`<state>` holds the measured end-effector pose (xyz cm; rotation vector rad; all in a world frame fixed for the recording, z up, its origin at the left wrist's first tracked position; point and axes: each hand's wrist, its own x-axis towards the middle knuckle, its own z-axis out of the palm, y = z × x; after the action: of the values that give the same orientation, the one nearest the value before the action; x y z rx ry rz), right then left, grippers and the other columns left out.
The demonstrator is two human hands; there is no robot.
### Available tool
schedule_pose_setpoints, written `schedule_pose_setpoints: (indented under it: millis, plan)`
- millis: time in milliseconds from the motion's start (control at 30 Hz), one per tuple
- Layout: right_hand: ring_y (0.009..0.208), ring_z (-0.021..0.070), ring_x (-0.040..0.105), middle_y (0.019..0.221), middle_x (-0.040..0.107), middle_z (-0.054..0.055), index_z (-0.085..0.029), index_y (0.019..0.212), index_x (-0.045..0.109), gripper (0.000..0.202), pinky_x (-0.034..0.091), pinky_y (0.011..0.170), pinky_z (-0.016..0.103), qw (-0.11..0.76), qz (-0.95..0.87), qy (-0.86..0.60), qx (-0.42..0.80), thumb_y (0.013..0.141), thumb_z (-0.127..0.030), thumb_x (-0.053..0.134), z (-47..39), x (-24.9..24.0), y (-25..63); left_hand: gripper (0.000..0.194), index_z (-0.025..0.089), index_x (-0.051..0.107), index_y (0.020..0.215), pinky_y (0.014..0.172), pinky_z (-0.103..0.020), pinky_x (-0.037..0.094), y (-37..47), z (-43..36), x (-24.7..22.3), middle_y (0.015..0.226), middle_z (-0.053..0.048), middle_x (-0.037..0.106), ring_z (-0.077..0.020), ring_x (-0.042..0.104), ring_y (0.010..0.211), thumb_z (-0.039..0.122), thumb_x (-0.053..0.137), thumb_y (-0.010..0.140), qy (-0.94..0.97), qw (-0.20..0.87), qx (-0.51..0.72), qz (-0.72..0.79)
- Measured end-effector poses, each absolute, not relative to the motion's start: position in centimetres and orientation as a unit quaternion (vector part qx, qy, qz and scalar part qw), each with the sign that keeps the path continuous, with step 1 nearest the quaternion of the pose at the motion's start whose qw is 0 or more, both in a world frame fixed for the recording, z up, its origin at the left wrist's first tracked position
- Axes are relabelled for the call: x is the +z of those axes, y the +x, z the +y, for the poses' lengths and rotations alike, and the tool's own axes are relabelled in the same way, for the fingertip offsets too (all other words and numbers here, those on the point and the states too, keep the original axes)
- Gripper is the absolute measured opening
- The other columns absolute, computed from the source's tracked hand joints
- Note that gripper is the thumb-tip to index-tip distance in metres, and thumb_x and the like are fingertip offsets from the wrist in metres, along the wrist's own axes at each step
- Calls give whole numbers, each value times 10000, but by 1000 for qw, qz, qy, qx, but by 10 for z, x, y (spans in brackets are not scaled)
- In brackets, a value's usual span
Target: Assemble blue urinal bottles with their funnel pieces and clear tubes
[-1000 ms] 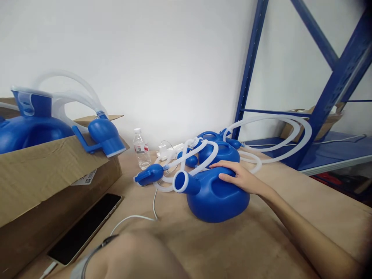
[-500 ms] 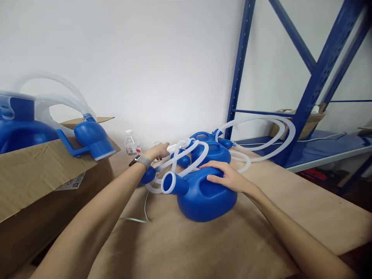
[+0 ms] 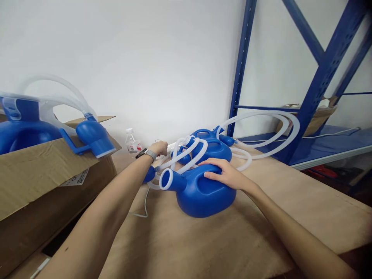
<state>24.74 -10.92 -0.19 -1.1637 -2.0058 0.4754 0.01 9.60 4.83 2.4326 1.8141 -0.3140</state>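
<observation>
A blue plastic urinal bottle point(image 3: 200, 199) lies on the table with its wide, white-rimmed mouth pointing left. My right hand point(image 3: 225, 173) grips it by the handle, fingers over the top. Farther back, my left hand point(image 3: 159, 148) is closed among white tubes and cords near the wall; what its fingers hold is hidden. Clear white tubing point(image 3: 200, 155) loops between my hands, joined to a blue funnel-shaped piece point(image 3: 149, 174) partly behind my left wrist. Just behind the near bottle stands another blue urinal bottle point(image 3: 215, 150), with more tubing.
An open cardboard box point(image 3: 52, 166) on the left holds another blue bottle point(image 3: 26, 131) and funnel piece point(image 3: 94, 137). A clear water bottle point(image 3: 131, 142) stands by the wall. Blue metal shelving point(image 3: 316, 89) rises at right. A white cord point(image 3: 146, 205) trails on the table point(image 3: 174, 248).
The fingers of my left hand have curled in, where the index finger was pointing out. My right hand stays on the urinal bottle. The view has shifted slightly.
</observation>
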Motion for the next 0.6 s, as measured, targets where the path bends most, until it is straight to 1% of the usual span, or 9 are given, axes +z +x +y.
schedule_pose_setpoints:
  millis: [200, 367, 467, 533, 567, 600]
  plan:
    - [1143, 321, 708, 1222, 771, 73, -245, 1165, 770, 441, 523, 1059, 462, 379, -780, -463, 187, 898, -590, 698, -111, -1, 245, 402, 170, 619, 1343, 959, -485, 594, 4, 88, 37, 1349, -122, 640, -268, 667, 1152, 377, 671, 1002, 814, -58, -96, 570]
    - [1154, 329, 703, 1230, 770, 79, -242, 1175, 771, 458, 518, 1065, 472, 385, -776, -461, 192, 883, -591, 711, -110, -3, 247, 394, 169, 623, 1335, 950, -478, 598, 9, 91, 29, 1334, -119, 647, -262, 673, 1137, 375, 671, 1003, 815, -76, -91, 568]
    - [1144, 337, 708, 1224, 773, 88, -236, 1183, 771, 484, 521, 1064, 483, 388, -773, -462, 198, 876, -605, 709, -108, -5, 247, 396, 173, 626, 1329, 945, -477, 601, 12, 90, 35, 1329, -111, 649, -256, 674, 1126, 386, 677, 999, 814, -87, -35, 573]
    - [1124, 345, 716, 1200, 781, 91, -231, 1148, 780, 483, 527, 1059, 488, 393, -769, -466, 192, 861, -614, 716, -107, -5, 247, 448, 151, 574, 1403, 963, -485, 588, 15, 87, 45, 1345, -149, 639, -284, 669, 1156, 342, 659, 1007, 811, -106, 25, 575]
    - [1111, 349, 721, 1180, 786, 92, -228, 1119, 786, 477, 533, 1053, 488, 397, -768, -467, 187, 851, -618, 722, -107, -5, 247, 508, 117, 504, 1475, 981, -492, 572, 17, 85, 52, 1365, -196, 622, -317, 660, 1191, 290, 628, 1014, 808, -118, 60, 574]
    - [1099, 352, 725, 1160, 791, 93, -225, 1089, 790, 469, 538, 1047, 487, 400, -768, -466, 182, 844, -620, 726, -107, -5, 247, 577, 73, 396, 1550, 1004, -496, 549, 19, 82, 60, 1401, -255, 585, -354, 643, 1235, 225, 570, 1021, 804, -131, 95, 572]
